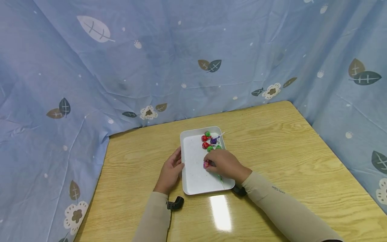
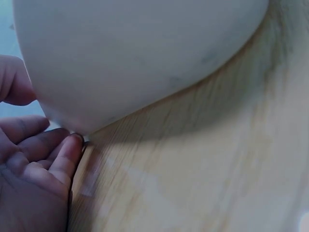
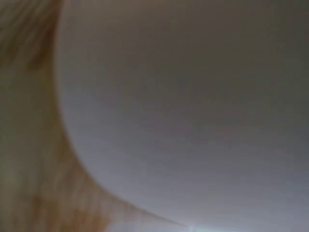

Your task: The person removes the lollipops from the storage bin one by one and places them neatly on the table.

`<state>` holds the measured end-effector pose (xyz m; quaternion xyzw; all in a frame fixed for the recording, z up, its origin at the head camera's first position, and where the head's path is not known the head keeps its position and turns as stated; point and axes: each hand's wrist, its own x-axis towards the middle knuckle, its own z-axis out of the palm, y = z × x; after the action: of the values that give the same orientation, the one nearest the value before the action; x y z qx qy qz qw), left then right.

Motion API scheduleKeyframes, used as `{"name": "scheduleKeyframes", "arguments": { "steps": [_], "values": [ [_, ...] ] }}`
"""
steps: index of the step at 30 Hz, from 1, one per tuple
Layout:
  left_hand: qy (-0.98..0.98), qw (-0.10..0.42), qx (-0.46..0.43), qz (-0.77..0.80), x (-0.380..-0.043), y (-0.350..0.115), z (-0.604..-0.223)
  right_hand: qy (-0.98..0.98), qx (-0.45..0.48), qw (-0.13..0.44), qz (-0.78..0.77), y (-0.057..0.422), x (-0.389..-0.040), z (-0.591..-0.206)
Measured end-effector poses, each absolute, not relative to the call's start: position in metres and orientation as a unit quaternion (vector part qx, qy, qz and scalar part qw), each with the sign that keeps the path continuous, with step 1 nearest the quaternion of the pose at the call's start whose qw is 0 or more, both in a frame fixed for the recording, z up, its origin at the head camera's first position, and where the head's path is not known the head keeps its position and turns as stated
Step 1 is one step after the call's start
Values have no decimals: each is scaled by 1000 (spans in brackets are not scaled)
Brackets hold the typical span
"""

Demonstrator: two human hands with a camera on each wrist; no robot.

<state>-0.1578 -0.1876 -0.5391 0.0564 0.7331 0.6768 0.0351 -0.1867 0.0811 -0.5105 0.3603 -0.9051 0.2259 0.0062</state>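
Note:
A shallow white tray [image 1: 193, 179] lies on the table, with several wrapped lollipops along its right half. My left hand [image 1: 169, 171] holds the tray's left side, thumb at the rim and fingers against the outer wall; the left wrist view shows these fingertips [image 2: 72, 145] low at the tray wall [image 2: 120, 63]. Over the tray's right side, my right hand [image 1: 225, 164] pinches a pink-and-red lollipop [image 1: 206, 164] between thumb and fingers. Farther back lie red lollipops [image 1: 205, 145], a purple lollipop [image 1: 213, 141] and green lollipops [image 1: 207, 133]. The right wrist view has only the blurred tray [image 3: 169, 135].
The wooden table [image 1: 272, 141] extends around the tray on all sides. A blue leaf-patterned cloth [image 1: 169, 60] hangs behind it and at both sides. A dark wrist strap mount [image 1: 176, 203] sits at the left wrist. A bright reflection shines on the wood in front of the tray.

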Motion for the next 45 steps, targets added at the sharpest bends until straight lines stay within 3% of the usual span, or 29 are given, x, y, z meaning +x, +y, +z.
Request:
{"name": "scheduleKeyframes", "arguments": {
  "steps": [10,29,45],
  "values": [
    [731,33,61,679,-158,-189,-539,-901,345,4,261,81,-187,-511],
    [735,34,52,675,-157,-190,-540,-862,318,-55,392,90,-191,-494],
    [733,28,62,677,-157,-189,-539,-834,249,-38,491,112,-201,-476]
  ]
}}
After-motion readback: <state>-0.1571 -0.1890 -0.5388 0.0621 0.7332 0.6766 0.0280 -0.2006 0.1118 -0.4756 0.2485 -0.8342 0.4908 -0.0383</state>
